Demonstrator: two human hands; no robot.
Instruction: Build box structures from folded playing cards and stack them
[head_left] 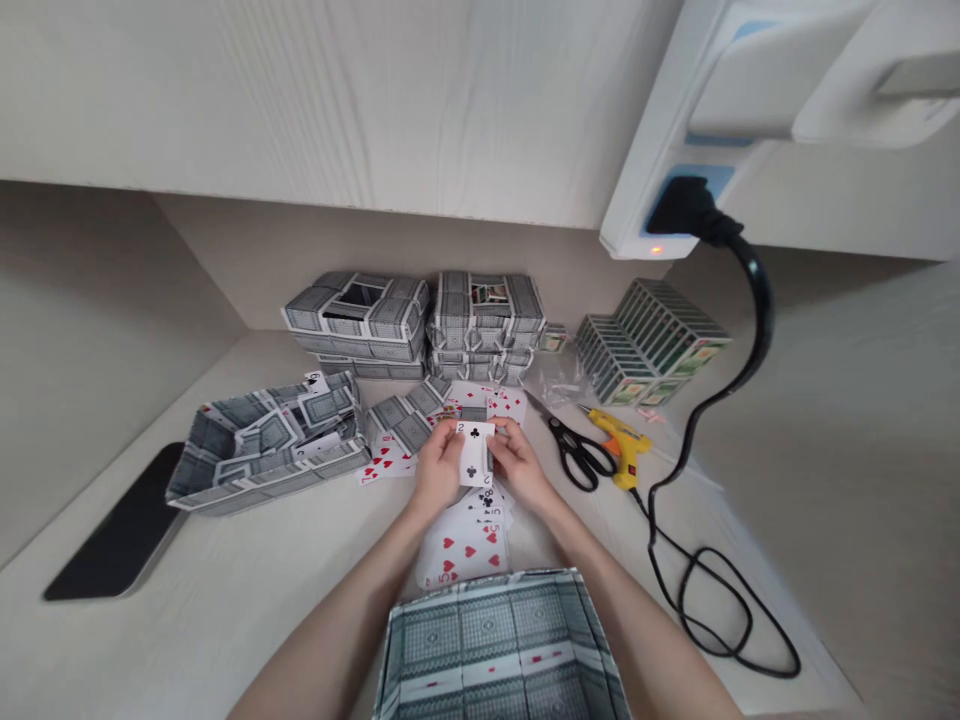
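Note:
Both my hands hold one playing card, the two of clubs (475, 452), upright over the desk. My left hand (439, 468) pinches its left edge and my right hand (517, 462) pinches its right edge. Under them lies a loose heap of face-up cards (466, 545), several with red hearts. More cards (386, 460) are spread to the left. A box made of card backs (501, 650) stands close to me between my forearms.
An open card-built tray (262, 440) sits at left beside a black pad (112, 530). Two card-built boxes (420, 325) and packs of decks (649, 340) stand at the back. Scissors (577, 452), a yellow glue gun (621, 442) and its black cable (705, 590) lie at right.

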